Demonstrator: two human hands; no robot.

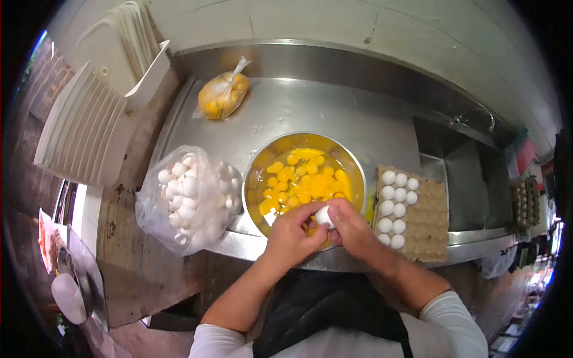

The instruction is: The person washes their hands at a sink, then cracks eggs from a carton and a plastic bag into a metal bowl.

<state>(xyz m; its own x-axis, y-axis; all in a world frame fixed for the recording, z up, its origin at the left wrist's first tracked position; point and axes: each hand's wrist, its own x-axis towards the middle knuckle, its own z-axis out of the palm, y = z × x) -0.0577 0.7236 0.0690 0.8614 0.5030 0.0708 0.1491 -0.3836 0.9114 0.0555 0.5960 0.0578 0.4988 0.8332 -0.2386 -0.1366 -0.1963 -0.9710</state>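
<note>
Between my two hands is a white egg (324,216), held over the near rim of a large steel bowl (252,179). My left hand (293,232) closes round the egg from the left, and my right hand (353,225) grips it from the right. Many yellow yolks (304,179) lie in clear egg white in the bowl. Right of the bowl, a cardboard egg tray (425,224) carries whole white eggs (387,193) in its left columns. A clear plastic bag (152,206) of white eggshells (188,186) sits to the left. Any crack in the held egg is hidden by my fingers.
A knotted plastic bag of yellow-orange contents (222,96) lies on the steel counter (334,98) at the back. Stacked white trays (89,128) stand at the left. A steel sink (468,185) with a tap (471,121) is at the right.
</note>
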